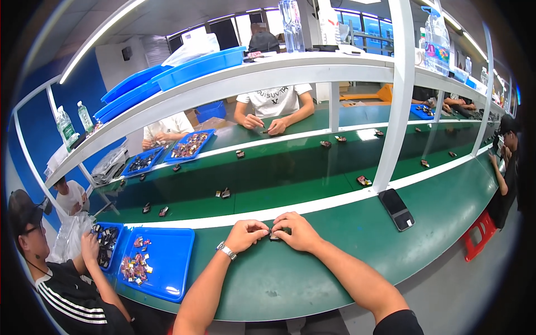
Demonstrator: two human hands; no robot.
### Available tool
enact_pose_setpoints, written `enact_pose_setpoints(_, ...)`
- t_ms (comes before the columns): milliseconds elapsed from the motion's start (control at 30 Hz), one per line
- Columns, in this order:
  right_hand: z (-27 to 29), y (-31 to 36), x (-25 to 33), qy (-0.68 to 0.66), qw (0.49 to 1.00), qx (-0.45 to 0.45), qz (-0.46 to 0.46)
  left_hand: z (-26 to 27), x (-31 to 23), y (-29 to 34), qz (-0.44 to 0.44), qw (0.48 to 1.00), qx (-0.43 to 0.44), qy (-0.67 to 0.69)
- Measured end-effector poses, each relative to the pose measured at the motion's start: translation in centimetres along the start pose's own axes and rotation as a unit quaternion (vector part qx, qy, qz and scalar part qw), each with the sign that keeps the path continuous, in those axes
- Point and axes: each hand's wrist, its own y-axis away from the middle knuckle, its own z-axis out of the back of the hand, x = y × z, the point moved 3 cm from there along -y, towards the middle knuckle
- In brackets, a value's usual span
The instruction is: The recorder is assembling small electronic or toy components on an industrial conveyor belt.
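Observation:
My left hand [245,234], with a metal watch [226,249] on its wrist, and my right hand [297,231] meet over the green worktable. Between their fingertips is a small dark part with a light patch [274,237], pinched from both sides; its exact kind is too small to tell. Fingers of both hands are closed on it. To the left lies a blue tray [181,262] with a loose pile of small red, yellow and white parts [135,269]. A black smartphone [397,210] rests on the table to the right of my right hand.
Beyond a white rail, a green conveyor belt [268,192] carries scattered small parts. A white post [394,106] and overhead shelf [279,70] stand ahead. A co-worker [67,279] sits left beside a tray of black parts [106,245]; others work across the belt and at far right. A red stool [479,237] stands right.

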Motion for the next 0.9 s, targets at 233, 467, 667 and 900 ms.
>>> enact_pose_setpoints(233, -0.31, 0.13, 0.31, 0.002, 1.0, -0.005, 0.005, -0.09, -0.17, 0.04, 0.003, 0.999, -0.011, 0.032)
enact_pose_setpoints(467, -0.43, 0.12, 0.79, -0.006, 1.0, -0.015, 0.013, 0.04, -0.19, 0.13, 0.0, 0.999, -0.017, 0.031)
enact_pose_setpoints(667, -0.32, 0.12, 0.7, -0.004, 1.0, -0.021, 0.007, 0.08, 0.06, -0.08, 0.011, 0.999, -0.02, 0.03)
enact_pose_setpoints(900, -0.47, 0.17, 0.77, -0.008, 1.0, -0.025, 0.015, 0.1, 0.0, 0.04, 0.003, 1.0, -0.016, 0.021)
